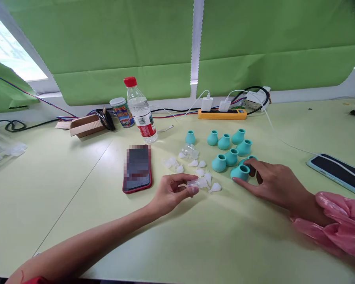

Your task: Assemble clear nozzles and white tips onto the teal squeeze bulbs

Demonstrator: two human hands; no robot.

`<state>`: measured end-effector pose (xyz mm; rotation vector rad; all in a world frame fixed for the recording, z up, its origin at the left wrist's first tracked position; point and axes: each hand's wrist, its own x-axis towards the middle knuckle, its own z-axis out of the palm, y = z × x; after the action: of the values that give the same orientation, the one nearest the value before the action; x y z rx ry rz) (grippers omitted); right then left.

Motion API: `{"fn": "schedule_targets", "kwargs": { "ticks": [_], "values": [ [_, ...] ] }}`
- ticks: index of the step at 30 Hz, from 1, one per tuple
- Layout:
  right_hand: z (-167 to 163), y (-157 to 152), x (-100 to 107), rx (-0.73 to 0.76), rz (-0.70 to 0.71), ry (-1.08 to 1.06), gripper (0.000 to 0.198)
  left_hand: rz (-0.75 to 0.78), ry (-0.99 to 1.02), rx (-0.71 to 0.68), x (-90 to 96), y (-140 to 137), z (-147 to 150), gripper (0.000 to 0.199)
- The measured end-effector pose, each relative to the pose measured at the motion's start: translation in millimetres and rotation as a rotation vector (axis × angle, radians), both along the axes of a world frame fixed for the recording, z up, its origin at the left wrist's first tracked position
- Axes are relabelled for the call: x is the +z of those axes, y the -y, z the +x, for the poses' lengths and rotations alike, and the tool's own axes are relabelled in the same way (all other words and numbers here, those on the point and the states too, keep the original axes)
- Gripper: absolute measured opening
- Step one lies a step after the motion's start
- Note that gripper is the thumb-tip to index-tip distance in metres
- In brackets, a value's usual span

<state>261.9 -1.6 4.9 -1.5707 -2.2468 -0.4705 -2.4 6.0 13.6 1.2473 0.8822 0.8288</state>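
Between thumb and fingers, my left hand (175, 191) pinches a small clear plastic tube (198, 182) just over the table. Small white funnel-like pieces (215, 187) lie scattered beside and beyond it, along with more clear tubes (190, 150). My right hand (273, 182) has its thumb and fingers around a teal rubber bulb (239, 172), open neck up, at the near end of a group. Another teal bulb (248, 159) is partly hidden behind those fingers. Several more teal bulbs (219, 162) stand upright further back, with one bulb (190, 137) apart on the left.
A phone in a red case (137, 169) lies left of the pieces. Behind it stand a red-capped water bottle (142, 114) and a printed can (122, 112). A yellow power strip (221, 114) runs along the back. Another phone (340, 171) with a white cable lies right.
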Motion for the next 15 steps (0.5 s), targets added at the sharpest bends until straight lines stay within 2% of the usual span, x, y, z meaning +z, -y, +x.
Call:
{"fn": "schedule_targets", "kwargs": {
  "ticks": [3, 6, 9, 11, 15],
  "values": [
    [-8.4, 5.2, 4.2, 0.091, -0.010, -0.163, 0.023, -0.042, 0.042, -0.023, -0.5, 2.8, 1.0, 0.038],
    [-22.2, 12.7, 17.0, 0.265, 0.013, -0.280, 0.017, -0.096, 0.101, -0.041, -1.9, 3.9, 0.4, 0.039],
    [-40.1, 16.3, 25.1, 0.481, -0.085, -0.352, 0.019, -0.161, 0.142, -0.045, -1.6, 3.9, -1.3, 0.038],
    [-52.0, 14.7, 24.9, 0.575, -0.116, -0.378, 0.019, -0.175, 0.163, -0.064, 0.2, 4.0, -2.7, 0.034],
    [-68.0, 6.3, 19.1, 0.575, -0.029, -0.328, 0.020, -0.157, 0.226, -0.085, 5.1, 3.7, -6.2, 0.026]
  ]
}}
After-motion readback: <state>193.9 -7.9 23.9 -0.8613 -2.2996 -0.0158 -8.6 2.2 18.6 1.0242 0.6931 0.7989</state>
